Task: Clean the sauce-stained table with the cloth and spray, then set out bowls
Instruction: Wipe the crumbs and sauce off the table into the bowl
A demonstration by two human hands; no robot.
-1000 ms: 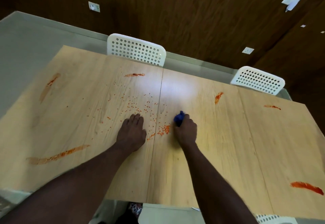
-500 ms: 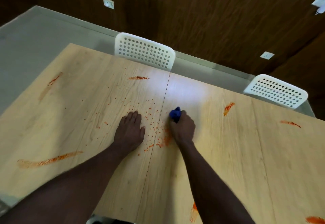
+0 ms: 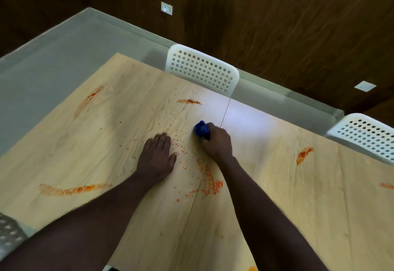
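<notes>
- Right hand [image 3: 216,140] has carried the blue cloth [image 3: 202,129] leftward over the centre seam onto the left panel. A second ago it worked just right of that seam. Left hand [image 3: 156,160] has kept its place.
- Right hand: fingers curled tight round the bunched cloth, pressing it on the table [image 3: 298,206]. A wad of cloth pokes out on the far side of the fist.
- Left hand: flat, palm down on the wood, fingers straight and close together, holding nothing. It looks like a brace.
- Progress, judged: early in the wiping. Orange specks [image 3: 211,184] lie thickest beside the right forearm at the seam and thinner between the hands.
- None of the smears looks cleared. The pale end of the far-left one may be partly wiped; cannot tell.
- Left to do: all smears, the specks, then the bowls.
- Sauce smears, six in view:
  - far-left smear [image 3: 93,95]
  - long near-left smear [image 3: 72,189]
  - far smear [image 3: 188,101] by the chair
  - right smear [image 3: 304,154]
  - right-edge smear [image 3: 386,185], cut by the frame
  - bottom-edge smear [image 3: 252,268], barely showing
- Cloths: one.
- White perforated chairs: two, the far chair [image 3: 202,70] and the right chair [image 3: 362,134].
- Spray: none in view. Bowls: none in view.
</notes>
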